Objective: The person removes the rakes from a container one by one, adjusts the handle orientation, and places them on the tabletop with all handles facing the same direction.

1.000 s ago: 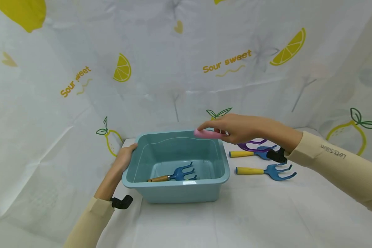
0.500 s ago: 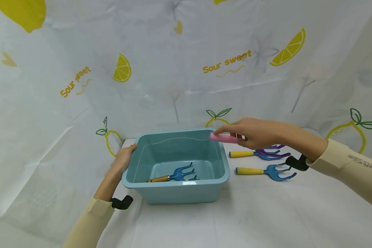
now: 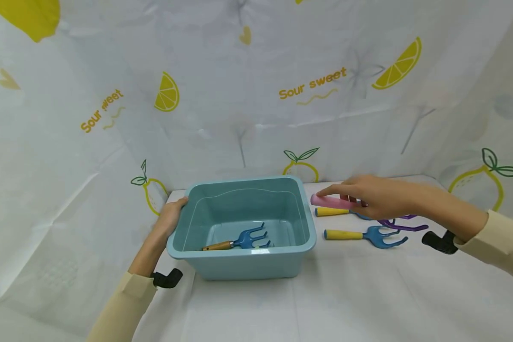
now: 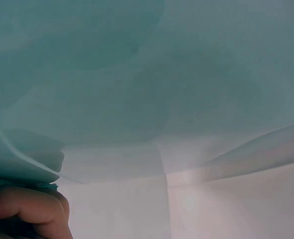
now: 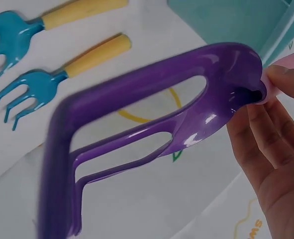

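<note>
A light blue-green plastic basin (image 3: pixel 248 266) stands on the white table. My left hand (image 3: pixel 171 218) grips its left rim; curled fingers show under the rim in the left wrist view. Inside the basin lies a small blue hand rake (image 3: pixel 245 239) with a wooden handle. To the basin's right, above the table, my right hand (image 3: pixel 380 194) holds another hand rake by its pink handle (image 3: pixel 331 203). Its purple pronged head (image 5: pixel 221 74) points away from the basin. The right wrist view shows thumb and fingers around the pink handle.
Two blue hand rakes with yellow handles lie right of the basin: the nearer rake (image 3: pixel 376 236) in full, the farther rake (image 3: pixel 331 212) partly behind my right hand and the purple prongs. A white cloth (image 3: pixel 239 118) with lemon prints hangs behind the table.
My right hand has moved right with the purple rake, from over the basin's back right corner to beyond its right rim. My left hand and the basin have stayed in place.
</note>
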`<state>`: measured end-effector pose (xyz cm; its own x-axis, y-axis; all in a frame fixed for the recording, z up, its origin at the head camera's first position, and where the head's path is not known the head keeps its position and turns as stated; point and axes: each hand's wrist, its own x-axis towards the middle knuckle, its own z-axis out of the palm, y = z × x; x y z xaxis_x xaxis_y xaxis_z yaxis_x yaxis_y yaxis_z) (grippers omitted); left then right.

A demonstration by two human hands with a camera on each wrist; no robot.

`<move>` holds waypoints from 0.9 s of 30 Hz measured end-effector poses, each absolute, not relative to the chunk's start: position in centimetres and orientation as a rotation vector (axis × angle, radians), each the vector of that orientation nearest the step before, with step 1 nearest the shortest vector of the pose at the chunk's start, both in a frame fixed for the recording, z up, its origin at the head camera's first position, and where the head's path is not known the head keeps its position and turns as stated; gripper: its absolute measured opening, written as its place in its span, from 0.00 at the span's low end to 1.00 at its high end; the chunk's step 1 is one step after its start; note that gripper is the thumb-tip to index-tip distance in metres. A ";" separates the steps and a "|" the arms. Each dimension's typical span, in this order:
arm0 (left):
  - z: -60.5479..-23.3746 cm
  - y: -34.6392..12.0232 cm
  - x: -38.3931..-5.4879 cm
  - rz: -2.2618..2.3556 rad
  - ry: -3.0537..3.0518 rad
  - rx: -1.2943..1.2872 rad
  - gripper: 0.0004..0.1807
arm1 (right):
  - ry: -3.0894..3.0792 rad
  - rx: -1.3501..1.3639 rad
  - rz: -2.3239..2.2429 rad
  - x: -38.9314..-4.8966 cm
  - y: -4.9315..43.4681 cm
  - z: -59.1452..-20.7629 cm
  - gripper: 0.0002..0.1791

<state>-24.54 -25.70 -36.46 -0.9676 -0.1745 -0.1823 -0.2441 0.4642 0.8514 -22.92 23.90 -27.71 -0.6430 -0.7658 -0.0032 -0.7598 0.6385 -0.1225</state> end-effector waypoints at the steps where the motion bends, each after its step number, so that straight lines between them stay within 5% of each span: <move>1: -36.5 -25.7 -24.5 1.549 2.623 -0.379 0.34 | 2.794 -1.295 -0.175 -22.8 24.2 -27.9 0.38; 27: -36.6 -25.7 -24.5 1.591 2.582 -0.361 0.34 | 2.745 -1.216 -0.263 -20.5 27.7 -35.2 0.40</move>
<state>-24.54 -25.67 -36.62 -0.9683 -0.1537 -0.1968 -0.2449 0.4305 0.8687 -20.47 27.74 -35.16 -0.6673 -0.7434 -0.0463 -0.7211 0.6603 -0.2096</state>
